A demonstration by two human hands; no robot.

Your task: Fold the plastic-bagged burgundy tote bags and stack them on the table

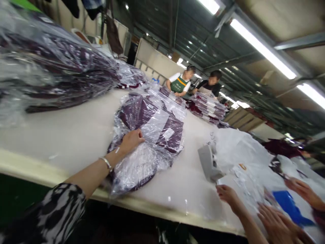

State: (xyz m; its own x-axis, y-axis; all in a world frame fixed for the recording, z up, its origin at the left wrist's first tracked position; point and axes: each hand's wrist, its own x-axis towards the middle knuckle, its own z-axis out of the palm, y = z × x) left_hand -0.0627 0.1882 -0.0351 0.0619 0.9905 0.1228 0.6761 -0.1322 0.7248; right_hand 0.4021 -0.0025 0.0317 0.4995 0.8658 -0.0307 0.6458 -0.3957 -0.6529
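Note:
My left hand (pixel 132 139), with a bracelet at the wrist, lies on a dark purple garment in a clear plastic bag (pixel 169 134). Its fingers are curled closed at the plastic film. A white label shows on this bag. Lower right, my right hand (pixel 226 195) is closed in a pinch at the corner of a white paper sheet (pixel 235 184). Just behind it stands a small grey box (pixel 207 162). Beside my right hand are another person's hands (pixel 275 220), near a blue piece (pixel 289 205) whose kind I cannot make out.
A large heap of bagged garments (pixel 63 64) covers the table's left side. More bagged garments (pixel 208 106) are stacked at the far end, where two people (pixel 179 83) stand. White plastic (pixel 238 147) is spread at the right. The table's front edge (pixel 162 211) runs below the hands.

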